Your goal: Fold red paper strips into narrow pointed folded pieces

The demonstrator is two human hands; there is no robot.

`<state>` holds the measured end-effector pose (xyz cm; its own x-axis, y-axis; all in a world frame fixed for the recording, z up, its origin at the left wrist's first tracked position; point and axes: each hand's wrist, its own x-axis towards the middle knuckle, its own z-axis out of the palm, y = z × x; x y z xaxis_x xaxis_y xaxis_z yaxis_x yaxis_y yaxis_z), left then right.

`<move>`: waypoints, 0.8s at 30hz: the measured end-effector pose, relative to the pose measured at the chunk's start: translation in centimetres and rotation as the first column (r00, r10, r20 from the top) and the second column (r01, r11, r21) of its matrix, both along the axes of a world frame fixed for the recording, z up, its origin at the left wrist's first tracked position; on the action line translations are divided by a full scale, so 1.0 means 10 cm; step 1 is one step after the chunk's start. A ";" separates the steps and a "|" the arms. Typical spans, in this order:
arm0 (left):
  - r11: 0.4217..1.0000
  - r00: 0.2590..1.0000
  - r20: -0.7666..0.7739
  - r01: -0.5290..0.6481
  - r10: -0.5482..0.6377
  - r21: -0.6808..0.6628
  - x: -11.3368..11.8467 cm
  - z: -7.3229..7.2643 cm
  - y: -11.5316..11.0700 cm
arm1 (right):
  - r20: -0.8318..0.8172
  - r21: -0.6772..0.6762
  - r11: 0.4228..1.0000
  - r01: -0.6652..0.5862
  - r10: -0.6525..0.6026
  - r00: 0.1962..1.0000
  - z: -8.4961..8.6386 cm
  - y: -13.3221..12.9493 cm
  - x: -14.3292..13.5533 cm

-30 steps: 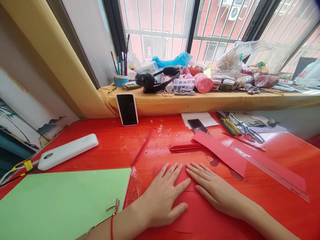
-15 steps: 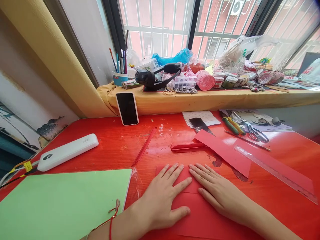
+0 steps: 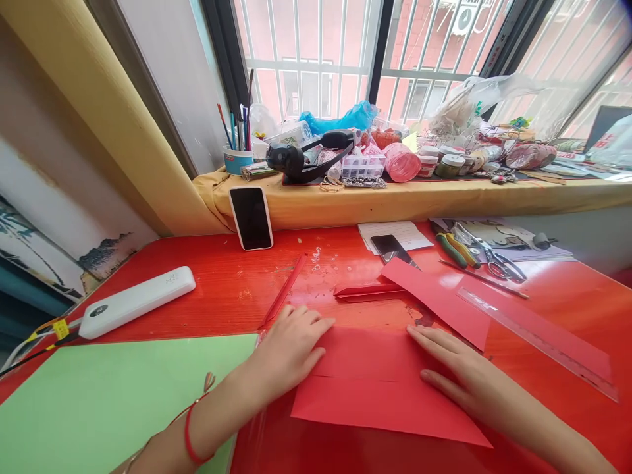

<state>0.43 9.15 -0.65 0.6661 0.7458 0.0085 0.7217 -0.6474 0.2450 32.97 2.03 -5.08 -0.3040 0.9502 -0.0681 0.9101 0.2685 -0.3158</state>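
Now, from my distant seat, I have the red tabletop (image 3: 217, 296) filling most of the lower view, with the green sheet (image 3: 123, 395) lying on its left side, partly under the left forearm. The wide red sheet (image 3: 380, 401) sits in front, between the two hands, and it is what has changed: half a second ago both hands were spread over its upper part, and now they have parted to its sides, baring most of its face.

I find the left hand (image 3: 291, 345) at the upper left edge, fingers bent and bunched, thumb a little apart from the index finger; whether any fingertip is tucked under the edge I cannot tell. The right hand (image 3: 459, 368) lies along the right edge, fingers stretched out close together, thumb apart, clamped on nothing.

To me this reads as pressing on the middle giving way to steadying the sides. A clear ruler (image 3: 538, 341) and a narrow red strip (image 3: 284, 289) lie beyond. Smallest is the thin line (image 3: 360, 378) across the sheet, perhaps a crease or a flap's edge.
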 end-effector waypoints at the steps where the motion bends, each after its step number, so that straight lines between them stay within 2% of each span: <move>1: 1.000 0.999 0.039 0.008 -0.009 0.029 -0.01 -0.03 0.02 | -0.039 0.042 0.999 -0.006 0.008 0.999 0.00 0.01 -0.01; 4: 0.992 0.983 0.175 0.026 -0.047 0.125 -0.03 -0.05 0.07 | -0.178 0.194 0.981 0.009 0.026 0.984 0.01 0.02 -0.06; 7: 0.964 0.937 0.340 -0.013 -0.081 0.264 -0.04 0.08 0.01 | -0.347 0.382 0.910 0.159 -0.019 0.938 0.09 0.00 -0.09; 9: 0.918 0.885 0.444 -0.055 -0.138 0.394 -0.04 0.21 -0.09 | -0.443 0.515 0.818 0.254 0.000 0.897 0.20 -0.05 -0.05; 10: 0.881 0.856 0.472 -0.045 -0.209 0.472 -0.05 0.27 -0.16 | -0.458 0.581 0.769 0.267 0.037 0.888 0.24 -0.08 -0.02; 11: 0.795 0.806 0.499 -0.060 -0.318 0.604 -0.06 0.32 -0.23 | -0.448 0.637 0.728 0.254 0.081 0.891 0.28 -0.11 0.03; 12: 0.765 0.816 0.435 0.014 -0.381 0.644 -0.07 0.35 -0.30 | -0.418 0.682 0.699 0.215 0.131 0.899 0.31 -0.14 0.07; 13: 0.762 0.838 0.373 0.076 -0.399 0.643 -0.09 0.34 -0.36 | -0.375 0.706 0.691 0.155 0.179 0.909 0.32 -0.17 0.12; 15: 0.795 0.881 0.266 0.178 -0.392 0.580 -0.12 0.27 -0.45 | -0.272 0.660 0.751 -0.007 0.248 0.930 0.30 -0.22 0.18; 17: 0.835 0.909 0.150 0.280 -0.390 0.474 -0.16 0.13 -0.51 | -0.160 0.508 0.840 -0.191 0.310 0.937 0.26 -0.26 0.20; 19: 0.870 0.910 0.028 0.386 -0.414 0.306 -0.18 -0.01 -0.55 | -0.066 0.327 0.879 -0.347 0.388 0.919 0.21 -0.31 0.17; 21: 0.886 0.898 -0.018 0.437 -0.440 0.153 -0.19 -0.09 -0.59 | -0.041 0.234 0.879 -0.416 0.437 0.899 0.18 -0.35 0.13; 24: 0.905 0.905 0.018 0.424 -0.425 0.031 -0.20 -0.10 -0.65 | -0.087 0.176 0.902 -0.395 0.414 0.906 0.16 -0.40 0.10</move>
